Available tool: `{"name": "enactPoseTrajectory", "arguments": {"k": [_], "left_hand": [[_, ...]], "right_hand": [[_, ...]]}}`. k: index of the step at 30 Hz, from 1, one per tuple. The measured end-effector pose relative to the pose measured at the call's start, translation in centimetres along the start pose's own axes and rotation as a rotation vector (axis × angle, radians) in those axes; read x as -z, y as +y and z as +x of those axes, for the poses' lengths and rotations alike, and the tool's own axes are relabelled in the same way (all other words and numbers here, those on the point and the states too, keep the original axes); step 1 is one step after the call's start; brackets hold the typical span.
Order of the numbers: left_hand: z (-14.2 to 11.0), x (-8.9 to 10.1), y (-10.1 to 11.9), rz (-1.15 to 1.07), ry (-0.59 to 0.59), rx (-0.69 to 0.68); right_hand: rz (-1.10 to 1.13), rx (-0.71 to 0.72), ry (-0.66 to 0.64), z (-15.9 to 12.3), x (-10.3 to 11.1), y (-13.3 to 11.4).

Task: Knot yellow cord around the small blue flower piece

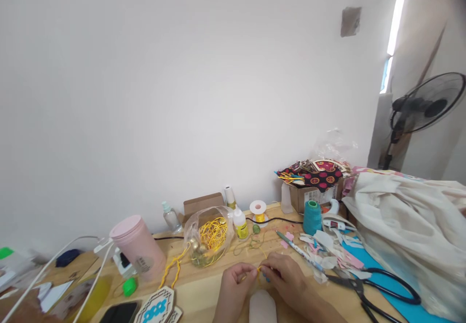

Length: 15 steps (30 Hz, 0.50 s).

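At the front of the wooden table, my left hand (236,284) pinches a yellow cord (258,268) between thumb and fingers. Close beside it, my right hand (289,275) is closed on the same cord. A small blue piece (266,278) shows at my right fingertips; its kind is too small to make out. Below both hands lies a pale, rounded object (262,307), cut off by the bottom of the view. Behind them stands a clear bag (192,230) holding tangled yellow cord (214,234) and gold bells. A glue bottle (240,223) is next to the bag.
Black scissors (358,284) lie on blue sheet material at the right, near fabric scraps (324,245), a pen (296,248) and a teal thread cone (312,218). Leftward are a pink canister (138,247), a phone (120,312) and a wooden hanging ornament (155,308).
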<state>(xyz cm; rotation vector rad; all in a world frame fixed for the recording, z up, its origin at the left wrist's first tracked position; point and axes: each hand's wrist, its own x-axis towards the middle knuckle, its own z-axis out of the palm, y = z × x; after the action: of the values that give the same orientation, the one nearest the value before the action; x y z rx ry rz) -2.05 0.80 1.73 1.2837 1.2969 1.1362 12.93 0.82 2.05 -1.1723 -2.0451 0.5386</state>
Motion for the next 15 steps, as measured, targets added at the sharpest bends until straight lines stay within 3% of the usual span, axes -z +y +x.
{"name": "enactPoseTrajectory", "arguments": {"k": [11,15], "left_hand": [[-0.3,-0.6,0.3,0.073,0.013,-0.091],[-0.5,-1.1,0.1,0.051,0.010,-0.067]], "right_hand": [[-0.092,-0.068,0.036,0.2,-0.3,0.1],[-0.134,-0.051,0.095,0.5,0.1,0.4]]}}
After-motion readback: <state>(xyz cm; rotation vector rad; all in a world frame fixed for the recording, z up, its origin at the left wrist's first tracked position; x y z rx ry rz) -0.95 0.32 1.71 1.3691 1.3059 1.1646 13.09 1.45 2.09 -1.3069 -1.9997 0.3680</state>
